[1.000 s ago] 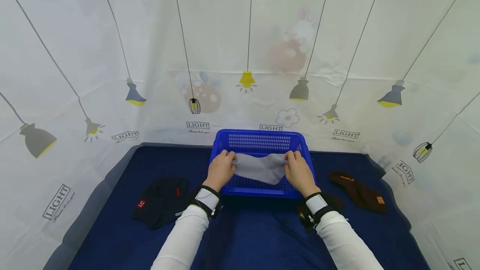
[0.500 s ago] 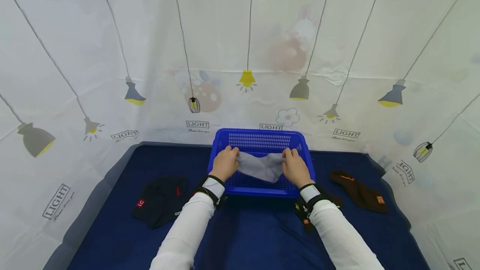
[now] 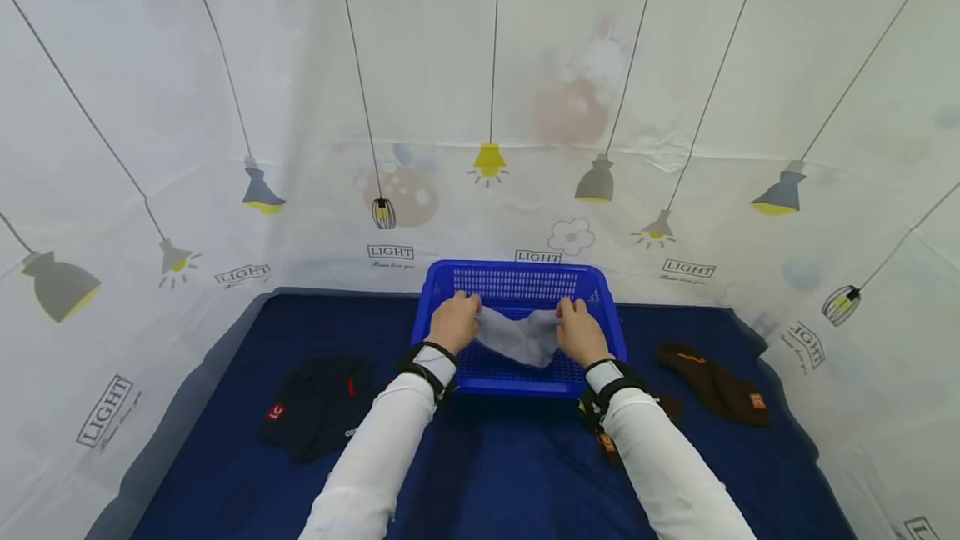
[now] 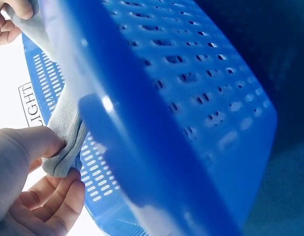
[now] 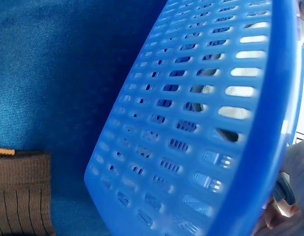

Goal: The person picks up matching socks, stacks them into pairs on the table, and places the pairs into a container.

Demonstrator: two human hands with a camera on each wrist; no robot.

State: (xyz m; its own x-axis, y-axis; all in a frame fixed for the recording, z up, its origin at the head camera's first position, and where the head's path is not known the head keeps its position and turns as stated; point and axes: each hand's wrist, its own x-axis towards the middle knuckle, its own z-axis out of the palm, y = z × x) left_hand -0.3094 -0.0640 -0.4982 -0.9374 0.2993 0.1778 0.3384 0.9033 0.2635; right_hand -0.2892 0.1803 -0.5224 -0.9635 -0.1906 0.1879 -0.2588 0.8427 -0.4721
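Observation:
A grey sock (image 3: 517,338) stretches between my two hands over the blue plastic basket (image 3: 517,389), sagging in the middle. My left hand (image 3: 453,323) pinches its left end; in the left wrist view, thumb and fingers close on the folded edge of the sock (image 4: 67,130). The right hand (image 3: 581,333) pinches the opposite end. From the right wrist that hand (image 5: 291,196) shows only partly, behind the rim of the basket (image 5: 269,162). Whether the sock touches the basket floor, I cannot tell.
Dark socks (image 3: 318,407) with red labels lie left of the basket on the navy cloth (image 3: 495,473). On the right lies a brown sock (image 3: 716,386); another brown sock (image 3: 609,444) is partly hidden under my right wrist. A printed white curtain (image 3: 450,65) hangs behind.
My hands have drawn a little closer together, the left moving right and the right moving left. The grey sock between them sags more and looks less stretched.

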